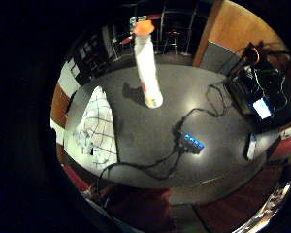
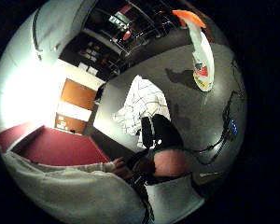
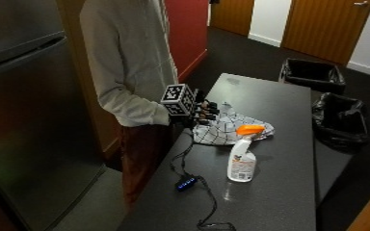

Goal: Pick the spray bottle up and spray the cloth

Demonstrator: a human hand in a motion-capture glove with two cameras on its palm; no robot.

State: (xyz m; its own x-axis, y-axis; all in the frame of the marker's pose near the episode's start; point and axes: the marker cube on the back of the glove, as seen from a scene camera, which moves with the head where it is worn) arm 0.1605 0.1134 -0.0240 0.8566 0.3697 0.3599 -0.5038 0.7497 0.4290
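A white spray bottle (image 3: pixel 242 161) with an orange head stands upright on the dark grey table (image 3: pixel 281 192), near its middle. A white cloth (image 3: pixel 227 130) with a black grid lies crumpled just beyond the bottle, by the table's left edge. My gloved right hand (image 3: pixel 202 112) hovers at that edge beside the cloth, fingers relaxed and holding nothing. The thumb side palm view shows black fingers (image 2: pixel 159 131) reaching towards the cloth (image 2: pixel 142 109), with the bottle (image 2: pixel 201 58) farther off. From the little finger side, the bottle (image 1: pixel 148 68) and cloth (image 1: pixel 99 128) lie apart on the table.
A small hub with blue lights (image 3: pixel 186 183) and its black cable (image 3: pixel 207 207) lie on the table in front of the bottle. Two black-lined bins (image 3: pixel 313 74) (image 3: pixel 339 120) stand past the table's far side. A steel fridge (image 3: pixel 24 120) is behind the person.
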